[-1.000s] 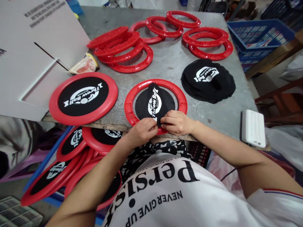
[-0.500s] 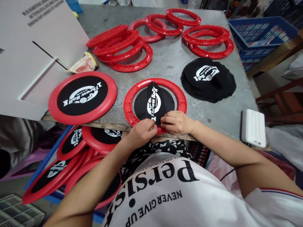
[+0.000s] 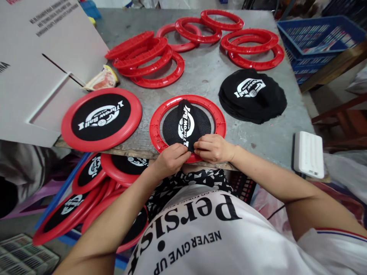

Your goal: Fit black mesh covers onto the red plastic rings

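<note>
In front of me at the table's near edge lies a red plastic ring [image 3: 220, 121], small pegs around its upper face. A black mesh fabric disc [image 3: 172, 121] with a white "Throw Ball" print lies in it, partly folded over. My left hand [image 3: 173, 158] pinches the fabric's near edge over the ring. Beside it, my right hand [image 3: 213, 149] is closed with its fingertips on the same edge. Both sets of fingertips nearly meet, and the fabric between them is mostly hidden. To the left rests an assembled disc [image 3: 69, 133] with a red rim and black centre.
A stack of black fabric discs [image 3: 252, 103] lies right of the ring. Several red rings [image 3: 163, 81] spread across the table's back. Finished discs fill a blue crate below left. A white device [image 3: 309, 152] sits at the right edge; a white box [image 3: 25, 95] stands left.
The hands stay almost in place at the fabric's near edge, with only a slight shift of the left fingers. The camera view has moved a little.
</note>
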Motion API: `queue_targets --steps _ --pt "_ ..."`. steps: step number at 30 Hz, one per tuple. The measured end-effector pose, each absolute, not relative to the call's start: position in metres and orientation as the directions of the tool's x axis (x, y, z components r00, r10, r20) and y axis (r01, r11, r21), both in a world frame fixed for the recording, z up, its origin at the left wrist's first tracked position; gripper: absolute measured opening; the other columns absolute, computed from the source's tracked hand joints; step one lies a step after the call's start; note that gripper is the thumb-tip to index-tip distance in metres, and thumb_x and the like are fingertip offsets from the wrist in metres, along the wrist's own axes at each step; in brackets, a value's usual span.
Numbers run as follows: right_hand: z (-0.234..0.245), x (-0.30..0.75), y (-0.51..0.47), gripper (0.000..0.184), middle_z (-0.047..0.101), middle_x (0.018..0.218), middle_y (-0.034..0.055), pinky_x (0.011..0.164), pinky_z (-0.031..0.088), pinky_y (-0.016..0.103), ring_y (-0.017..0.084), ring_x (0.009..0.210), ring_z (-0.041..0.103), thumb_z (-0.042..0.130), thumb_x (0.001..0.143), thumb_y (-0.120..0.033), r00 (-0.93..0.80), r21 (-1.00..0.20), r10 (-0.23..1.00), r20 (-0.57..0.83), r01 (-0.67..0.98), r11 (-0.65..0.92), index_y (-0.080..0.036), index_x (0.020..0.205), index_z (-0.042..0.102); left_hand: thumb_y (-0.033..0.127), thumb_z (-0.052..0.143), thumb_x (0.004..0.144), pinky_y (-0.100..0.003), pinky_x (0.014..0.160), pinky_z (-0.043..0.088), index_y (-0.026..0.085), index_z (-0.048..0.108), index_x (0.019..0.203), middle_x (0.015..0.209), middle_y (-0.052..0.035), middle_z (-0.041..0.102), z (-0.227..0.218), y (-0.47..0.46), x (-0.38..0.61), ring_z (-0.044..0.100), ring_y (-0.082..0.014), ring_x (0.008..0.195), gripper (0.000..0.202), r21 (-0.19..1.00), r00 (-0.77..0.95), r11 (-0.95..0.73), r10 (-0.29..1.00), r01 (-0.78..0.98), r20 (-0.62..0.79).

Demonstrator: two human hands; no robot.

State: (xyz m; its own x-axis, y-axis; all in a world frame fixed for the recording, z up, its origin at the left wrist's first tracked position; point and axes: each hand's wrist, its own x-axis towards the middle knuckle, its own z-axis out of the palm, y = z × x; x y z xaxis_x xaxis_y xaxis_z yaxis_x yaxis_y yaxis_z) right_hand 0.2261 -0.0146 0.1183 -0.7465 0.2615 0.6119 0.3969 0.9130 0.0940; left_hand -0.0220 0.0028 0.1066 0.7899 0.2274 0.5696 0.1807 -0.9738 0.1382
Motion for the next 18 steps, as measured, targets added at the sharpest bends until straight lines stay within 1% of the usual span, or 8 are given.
queue_targets --steps 5,11,15,17,18 --pt "0.1183 0.2265 -0.0144 0.024 0.070 0.099 0.0051 0.067 0.045 0.030 0.016 0.081 0.054 0.058 0.097 -0.019 -0.759 0.103 0.262 0.596 0.396 0.913 -0.018 0.074 0.065 0.008 0.050 0.093 -0.035 0.076 0.054 0.016 0.065 0.103 0.092 -0.0099 0.064 0.1070 0.0022 -0.0221 0.059 -0.0209 0.088 0.019 0.132 0.791 -0.972 0.236 0.196 0.564" --pt "0.1168 0.2273 -0.0138 0.026 0.070 0.101 0.0048 0.067 0.045 0.031 0.016 0.081 0.055 0.053 0.099 -0.021 -0.788 0.118 0.274 0.551 0.399 0.909 -0.020 0.075 0.064 0.009 0.052 0.093 -0.036 0.076 0.053 0.015 0.067 0.104 0.090 -0.0101 0.063 0.1023 -0.0005 -0.0193 0.058 -0.0210 0.087 0.020 0.124 0.743 -0.966 0.253 0.226 0.620" --pt "0.1180 0.2270 -0.0137 0.023 0.070 0.098 0.0057 0.065 0.046 0.031 0.017 0.078 0.056 0.056 0.096 -0.019 -0.763 0.081 0.266 0.589 0.384 0.920 -0.019 0.075 0.065 0.009 0.053 0.091 -0.035 0.073 0.053 0.016 0.067 0.101 0.086 -0.0089 0.062 0.1015 0.0010 -0.0203 0.058 -0.0202 0.083 0.018 0.088 0.765 -0.974 0.218 0.207 0.607" --pt "0.1192 0.2272 -0.0143 0.018 0.070 0.098 0.0067 0.065 0.047 0.032 0.018 0.079 0.057 0.055 0.094 -0.018 -0.751 0.038 0.275 0.601 0.370 0.928 -0.019 0.080 0.067 0.009 0.053 0.090 -0.034 0.073 0.053 0.016 0.067 0.102 0.088 -0.0087 0.063 0.1034 0.0006 -0.0219 0.058 -0.0197 0.084 0.020 0.112 0.777 -0.976 0.218 0.188 0.591" --pt "0.1197 0.2273 -0.0148 0.016 0.070 0.098 0.0074 0.066 0.049 0.033 0.018 0.080 0.057 0.055 0.093 -0.018 -0.737 -0.002 0.292 0.610 0.367 0.930 -0.019 0.085 0.068 0.008 0.053 0.089 -0.034 0.074 0.054 0.017 0.067 0.103 0.089 -0.0086 0.063 0.1051 0.0002 -0.0229 0.059 -0.0196 0.086 0.021 0.143 0.776 -0.973 0.231 0.181 0.587"
